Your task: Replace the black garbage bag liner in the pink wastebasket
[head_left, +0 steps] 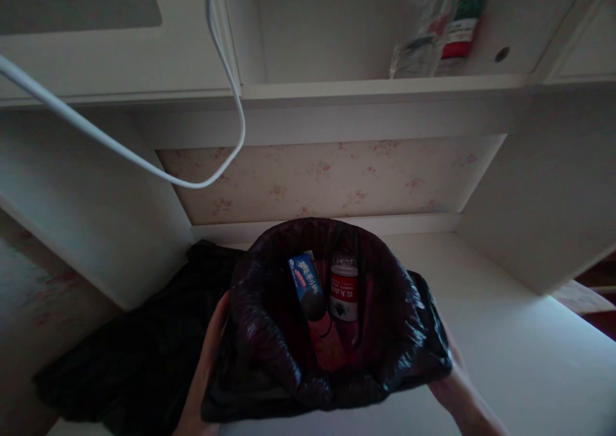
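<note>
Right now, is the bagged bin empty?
No, a blue pack, a red-labelled bottle and a red can sit inside the bin.

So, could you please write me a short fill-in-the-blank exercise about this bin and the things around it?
1. The left hand and the right hand hold a bin lined with a dark plastic ____.
2. The box inside it is ____.
3. The cable hanging above is ____.
4. The bottles at the top stand on a ____.
Missing words: bag, blue, white, shelf.
</note>
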The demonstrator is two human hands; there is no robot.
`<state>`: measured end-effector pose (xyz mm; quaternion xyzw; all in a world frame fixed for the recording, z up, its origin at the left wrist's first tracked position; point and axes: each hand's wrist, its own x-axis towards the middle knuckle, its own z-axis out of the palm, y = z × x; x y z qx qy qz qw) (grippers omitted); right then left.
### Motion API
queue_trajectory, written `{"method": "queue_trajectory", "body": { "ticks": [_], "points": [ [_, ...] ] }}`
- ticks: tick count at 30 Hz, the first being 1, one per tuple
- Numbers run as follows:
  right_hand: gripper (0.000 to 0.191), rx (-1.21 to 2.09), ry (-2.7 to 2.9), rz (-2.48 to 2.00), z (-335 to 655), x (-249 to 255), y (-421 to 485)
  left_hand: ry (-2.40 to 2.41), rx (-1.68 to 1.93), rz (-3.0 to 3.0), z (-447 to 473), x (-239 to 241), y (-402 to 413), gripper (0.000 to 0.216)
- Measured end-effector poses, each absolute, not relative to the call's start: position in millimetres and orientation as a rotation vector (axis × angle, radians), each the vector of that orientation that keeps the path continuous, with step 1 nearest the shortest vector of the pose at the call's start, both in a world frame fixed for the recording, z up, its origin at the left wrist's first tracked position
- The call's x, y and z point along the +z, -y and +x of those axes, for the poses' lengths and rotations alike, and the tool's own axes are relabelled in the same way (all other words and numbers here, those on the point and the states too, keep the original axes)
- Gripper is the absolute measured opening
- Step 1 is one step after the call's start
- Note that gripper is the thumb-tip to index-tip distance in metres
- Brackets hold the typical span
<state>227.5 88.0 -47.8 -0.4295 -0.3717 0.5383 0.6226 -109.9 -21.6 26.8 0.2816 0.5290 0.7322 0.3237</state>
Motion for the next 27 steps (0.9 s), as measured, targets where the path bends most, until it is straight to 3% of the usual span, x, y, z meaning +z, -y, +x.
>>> {"method": "queue_trajectory", "body": {
  "ticks": [5, 8, 15, 17, 19, 21, 27],
  "points": [
    [0.104, 1.201, 0.955, -0.964, 222, 2, -104, -1.372, 1.874, 0.910, -123, 48, 14, 0.089],
    [0.095, 1.266, 1.077, -0.876, 222, 33, -123, -1.354, 1.809, 1.048, -133, 63, -1, 0.076],
    [0.115, 1.381, 1.242, -0.822, 211, 97, -180, -1.276, 1.706, 1.115, -159, 102, -63, 0.067],
    [0.101, 1.345, 1.301, -0.900, 203, 110, -195, -1.308, 1.712, 1.132, -162, 113, -80, 0.063],
    [0.071, 1.303, 1.344, -0.964, 193, 121, -209, -1.304, 1.729, 1.149, -163, 123, -94, 0.060],
    [0.053, 1.268, 1.352, -0.983, 185, 132, -222, -1.272, 1.781, 1.139, -164, 133, -106, 0.056],
    [0.037, 1.068, 1.242, -0.801, 188, 168, -246, -1.166, 2.051, 1.059, -172, 158, -115, 0.027]
  ]
}}
